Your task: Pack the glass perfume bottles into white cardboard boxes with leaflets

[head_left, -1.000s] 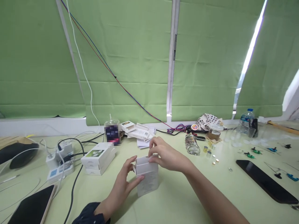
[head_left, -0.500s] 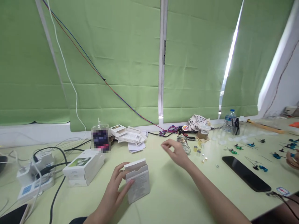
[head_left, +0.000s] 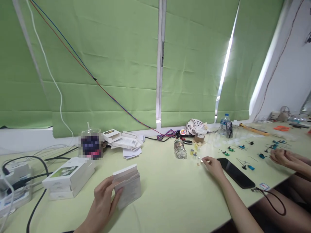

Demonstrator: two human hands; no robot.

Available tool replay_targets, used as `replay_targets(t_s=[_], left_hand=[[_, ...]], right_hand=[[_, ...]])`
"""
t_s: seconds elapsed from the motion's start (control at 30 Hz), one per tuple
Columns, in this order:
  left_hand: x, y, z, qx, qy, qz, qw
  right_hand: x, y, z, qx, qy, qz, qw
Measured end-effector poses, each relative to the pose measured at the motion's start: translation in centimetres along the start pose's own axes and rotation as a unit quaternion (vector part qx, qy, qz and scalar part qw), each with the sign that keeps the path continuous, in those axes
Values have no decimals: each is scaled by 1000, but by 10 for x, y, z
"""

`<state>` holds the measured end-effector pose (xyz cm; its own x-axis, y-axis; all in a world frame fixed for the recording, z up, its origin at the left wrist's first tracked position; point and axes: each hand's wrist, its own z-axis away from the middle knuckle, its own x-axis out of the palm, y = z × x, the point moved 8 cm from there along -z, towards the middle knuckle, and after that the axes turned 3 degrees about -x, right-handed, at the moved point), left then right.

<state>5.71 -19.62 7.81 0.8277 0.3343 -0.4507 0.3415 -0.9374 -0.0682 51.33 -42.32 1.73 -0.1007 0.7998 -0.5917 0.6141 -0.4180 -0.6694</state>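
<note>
My left hand (head_left: pixel 103 197) grips a small white cardboard box (head_left: pixel 130 192) by its left side, holding it upright over the table with its top flap raised. Far to the right, my right hand (head_left: pixel 213 165) has its thumb and forefinger brought together at the tabletop, beside a black phone (head_left: pixel 236 172). Whatever is between those fingertips is too small to make out. A tiny gold-coloured piece (head_left: pixel 198 164) lies just left of them. Behind it stand small yellow and grey cylinders (head_left: pixel 191 151), and a clear glass jar (head_left: pixel 180 149) lies on its side.
White boxes (head_left: pixel 69 178) and a power strip (head_left: pixel 14 191) with cables are at the left. Flattened cartons (head_left: pixel 126 142) lie towards the back. Another person's hands (head_left: pixel 283 160) work at the right, near several blue and green pieces (head_left: pixel 251 167). A water bottle (head_left: pixel 224 124) stands behind.
My right hand has moved right and down to the tabletop near the phone and small pieces. The view has turned rightward. My left hand still holds the box.
</note>
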Motion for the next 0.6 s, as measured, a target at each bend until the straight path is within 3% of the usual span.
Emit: replay_targets(t_s=[0.17, 0.4, 0.6], left_hand=[[0, 5, -4, 23, -12, -10, 1000], [-2, 10, -14, 35, -31, 12, 999], [-2, 9, -13, 26, -40, 32, 998]], right_hand=[[2, 6, 2, 28, -2, 46, 999], [28, -23, 11, -37, -94, 101, 990], [15, 3, 6, 55, -39, 105, 992]])
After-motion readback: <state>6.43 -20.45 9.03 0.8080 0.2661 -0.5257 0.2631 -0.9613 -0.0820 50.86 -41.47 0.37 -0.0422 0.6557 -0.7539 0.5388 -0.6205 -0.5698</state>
